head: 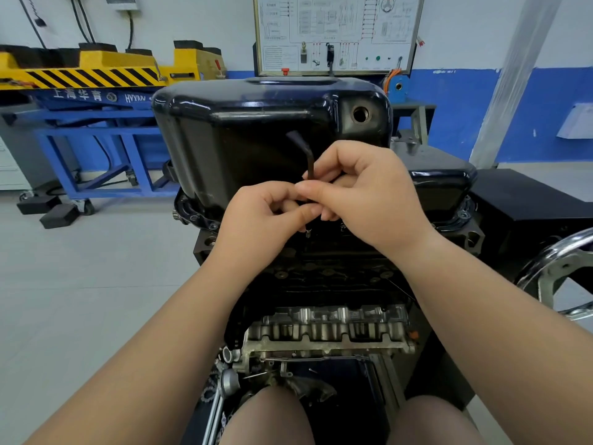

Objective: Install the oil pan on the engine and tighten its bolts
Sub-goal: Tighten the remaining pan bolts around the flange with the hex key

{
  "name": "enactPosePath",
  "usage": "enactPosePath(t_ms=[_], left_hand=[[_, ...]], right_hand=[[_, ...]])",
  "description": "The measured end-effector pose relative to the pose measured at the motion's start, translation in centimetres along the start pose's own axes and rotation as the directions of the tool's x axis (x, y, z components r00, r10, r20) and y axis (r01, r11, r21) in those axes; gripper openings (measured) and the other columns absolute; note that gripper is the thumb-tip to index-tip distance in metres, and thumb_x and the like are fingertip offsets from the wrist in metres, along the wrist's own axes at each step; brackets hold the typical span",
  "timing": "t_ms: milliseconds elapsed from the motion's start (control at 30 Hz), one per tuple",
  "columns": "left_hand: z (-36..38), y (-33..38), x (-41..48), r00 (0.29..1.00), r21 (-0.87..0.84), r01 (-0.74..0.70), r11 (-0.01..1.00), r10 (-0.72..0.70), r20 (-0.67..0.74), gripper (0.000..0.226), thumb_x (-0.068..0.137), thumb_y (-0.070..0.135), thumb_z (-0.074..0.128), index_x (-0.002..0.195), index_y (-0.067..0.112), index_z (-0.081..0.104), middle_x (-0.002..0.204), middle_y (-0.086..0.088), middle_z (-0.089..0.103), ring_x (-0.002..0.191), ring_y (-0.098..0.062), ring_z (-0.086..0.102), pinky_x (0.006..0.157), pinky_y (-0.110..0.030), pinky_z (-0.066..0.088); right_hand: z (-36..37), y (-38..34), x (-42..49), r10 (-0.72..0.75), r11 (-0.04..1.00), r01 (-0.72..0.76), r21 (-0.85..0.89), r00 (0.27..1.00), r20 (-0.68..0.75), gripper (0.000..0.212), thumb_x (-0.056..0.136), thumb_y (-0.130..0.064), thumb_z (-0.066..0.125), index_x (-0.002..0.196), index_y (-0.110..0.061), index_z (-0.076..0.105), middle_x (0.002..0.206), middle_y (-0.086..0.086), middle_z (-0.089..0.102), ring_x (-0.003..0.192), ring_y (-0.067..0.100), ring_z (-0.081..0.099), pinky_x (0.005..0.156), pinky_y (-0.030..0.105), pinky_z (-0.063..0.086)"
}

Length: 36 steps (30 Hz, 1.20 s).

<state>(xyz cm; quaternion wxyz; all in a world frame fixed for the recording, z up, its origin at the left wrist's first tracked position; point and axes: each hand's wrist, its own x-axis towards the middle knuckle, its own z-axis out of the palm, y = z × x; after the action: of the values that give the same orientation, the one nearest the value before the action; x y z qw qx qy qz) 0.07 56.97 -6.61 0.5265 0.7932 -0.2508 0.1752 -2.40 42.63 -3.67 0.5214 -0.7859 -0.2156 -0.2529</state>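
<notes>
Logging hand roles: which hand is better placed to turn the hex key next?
Probably the right hand: it grips the hex key higher, near its bend; the left hand pinches lower.

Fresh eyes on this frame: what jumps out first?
The glossy black oil pan fills the centre, seated on the engine. In front of it the left hand and right hand pinch an L-shaped hex key pointing down at its flange. A yellow lift stands back left.

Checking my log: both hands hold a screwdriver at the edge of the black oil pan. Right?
Not a screwdriver: the head view shows the left hand and right hand holding an L-shaped hex key at the edge of the black oil pan.
</notes>
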Motion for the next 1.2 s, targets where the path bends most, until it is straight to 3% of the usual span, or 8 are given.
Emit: enactPosePath(t_ms=[100,233,433,500,733,967,1067,1200], left_hand=[[-0.04,-0.06,-0.03,1.000,0.037,-0.008,0.999,0.009,-0.025,0.012,0.079,0.026,0.071,0.071,0.018,0.068,0.052,0.008,0.060,0.042,0.002,0.047,0.044,-0.007,0.032],[-0.19,0.06,0.07,1.000,0.021,-0.013,1.000,0.013,0.028,0.021,0.086,0.020,0.063,0.068,0.031,0.065,0.050,0.012,0.059,0.041,0.003,0.047,0.044,-0.004,0.031],[-0.03,-0.08,0.02,0.999,-0.047,0.014,0.999,-0.012,0.040,0.010,0.076,0.026,0.074,0.070,0.030,0.066,0.051,0.006,0.058,0.039,0.000,0.043,0.043,-0.009,0.033],[0.11,-0.14,-0.02,1.000,-0.021,0.011,1.000,-0.011,0.013,0.010,0.074,0.026,0.075,0.069,0.021,0.067,0.050,0.005,0.058,0.040,0.000,0.044,0.043,-0.010,0.034],[-0.32,-0.46,0.32,0.997,-0.024,0.021,0.999,-0.019,0.079,0.017,0.085,0.025,0.064,0.070,0.032,0.068,0.048,0.008,0.057,0.039,0.001,0.041,0.043,-0.010,0.031],[0.03,-0.54,0.12,0.999,-0.050,0.031,0.998,-0.030,0.031,0.008,0.074,0.029,0.074,0.068,0.028,0.068,0.045,0.009,0.054,0.036,0.001,0.041,0.041,-0.007,0.029],[-0.02,-0.62,0.13,0.999,-0.055,0.027,0.998,-0.026,0.018,0.016,0.077,0.025,0.072,0.062,0.029,0.068,0.045,0.008,0.054,0.036,0.000,0.040,0.041,-0.007,0.029],[-0.22,-0.46,0.28,0.997,-0.030,0.032,0.999,-0.030,0.068,0.021,0.083,0.023,0.067,0.064,0.033,0.067,0.045,0.008,0.054,0.037,0.000,0.041,0.042,-0.006,0.029]], right_hand=[[0.08,0.14,-0.08,-0.022,0.999,0.022,-0.029,1.000,0.013,0.016,0.077,-0.013,0.075,0.076,-0.012,0.058,0.066,-0.004,0.062,0.048,0.008,0.059,0.050,0.018,0.050],[-0.40,0.08,-0.24,-0.006,0.999,0.001,0.038,0.989,0.147,0.018,0.089,-0.007,0.060,0.104,-0.016,0.065,0.094,-0.002,0.070,0.054,0.009,0.062,0.054,0.023,0.054],[-0.20,0.06,0.00,-0.008,1.000,0.008,-0.010,1.000,0.016,0.005,0.079,-0.010,0.072,0.080,-0.012,0.068,0.071,0.000,0.070,0.044,0.006,0.056,0.049,0.016,0.047],[0.01,0.13,-0.05,-0.020,0.999,0.020,-0.043,1.000,-0.001,0.013,0.076,-0.014,0.075,0.072,-0.012,0.063,0.069,0.002,0.069,0.044,0.005,0.056,0.047,0.016,0.047],[-0.71,0.02,0.01,-0.022,0.999,0.027,-0.024,0.982,0.190,0.017,0.089,-0.005,0.060,0.098,-0.018,0.067,0.085,0.001,0.072,0.048,0.013,0.061,0.052,0.018,0.052],[-0.06,0.26,0.00,-0.031,0.995,0.032,-0.093,0.999,0.013,0.023,0.076,-0.014,0.076,0.068,-0.018,0.055,0.060,-0.004,0.062,0.044,0.005,0.057,0.047,0.016,0.047],[-0.15,0.22,-0.09,-0.023,0.998,0.028,-0.057,0.995,0.095,0.009,0.080,-0.015,0.072,0.082,-0.016,0.064,0.073,-0.007,0.066,0.050,0.012,0.062,0.051,0.019,0.050],[-0.62,0.24,0.15,-0.033,0.999,0.037,-0.021,0.985,0.171,0.016,0.088,-0.006,0.061,0.099,-0.016,0.069,0.086,0.004,0.073,0.054,0.019,0.064,0.054,0.017,0.050]])
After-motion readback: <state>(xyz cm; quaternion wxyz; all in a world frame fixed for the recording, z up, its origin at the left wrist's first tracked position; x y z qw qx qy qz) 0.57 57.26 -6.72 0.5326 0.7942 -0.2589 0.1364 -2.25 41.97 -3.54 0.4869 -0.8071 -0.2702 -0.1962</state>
